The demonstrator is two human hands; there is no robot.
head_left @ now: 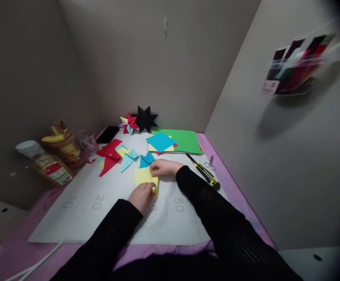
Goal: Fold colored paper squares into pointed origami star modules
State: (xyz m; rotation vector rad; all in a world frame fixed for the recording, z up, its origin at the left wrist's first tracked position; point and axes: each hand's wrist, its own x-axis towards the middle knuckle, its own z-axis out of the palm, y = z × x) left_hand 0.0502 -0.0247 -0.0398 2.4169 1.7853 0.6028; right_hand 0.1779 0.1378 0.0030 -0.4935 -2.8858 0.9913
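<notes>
Carefully, I work a sheet of yellow paper (140, 174) on the white numbered mat (79, 224), my left hand (142, 196) pinching its near edge and my right hand (163, 168) grasping the far right corner. Light, thin and likely quick to crease, it should handle best by its edges, held at both ends of the fold. The folded strip along its right side points away from me, its long axis running near to far; my hands hide too much to judge the whole outline. Just beyond sits a blue folded piece (146, 159); a yellow-and-black cutter (205, 173) and scissors (210, 164) lie to the right.
</notes>
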